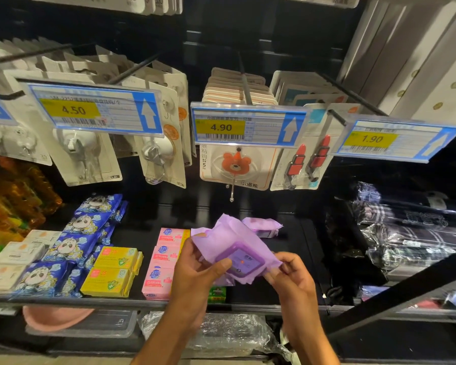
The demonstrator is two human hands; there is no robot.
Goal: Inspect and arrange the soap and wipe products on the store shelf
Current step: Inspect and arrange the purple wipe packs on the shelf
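A purple wipes pack (233,248) with a darker purple lid is held in front of the shelf, lid facing me. My left hand (199,270) grips its left side, thumb on the lid's edge. My right hand (291,272) pinches its right end. A second purple wipes pack (263,226) lies further back on the black shelf (295,246). Pink soap boxes (165,262) stand in a row left of my hands. Yellow soap boxes (116,271), blue panda-print packs (74,243) and white soap boxes (13,259) fill the shelf's left part.
Carded hooks hang on pegs above, behind price tags 4.50 (95,109), 4.90 (246,126) and 1.90 (395,139). Plastic-wrapped dark goods (406,233) lie at the right. A small green item (216,295) sits at the shelf's front edge. A pink basin (55,316) is on the lower shelf.
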